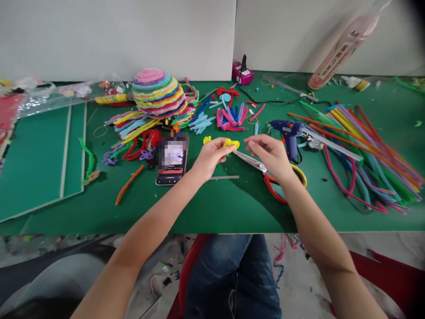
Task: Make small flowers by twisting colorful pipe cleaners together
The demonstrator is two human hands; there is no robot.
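My left hand (210, 156) pinches a small yellow pipe-cleaner piece (231, 143) above the green table (212, 208). My right hand (270, 155) hovers just to its right, fingers curled together toward the yellow piece; whether it grips anything I cannot make out. Red-handled scissors (265, 173) lie under the right hand with their blades pointing at the yellow piece. Another small yellow bit (207, 140) lies beside the left hand.
A phone (171, 161) lies left of my hands. A blue glue gun (288, 130) stands right of them, beside a bundle of long pipe cleaners (365, 150). A striped pipe-cleaner dome (158, 93) and coloured scraps sit behind. A green board (40, 155) lies far left.
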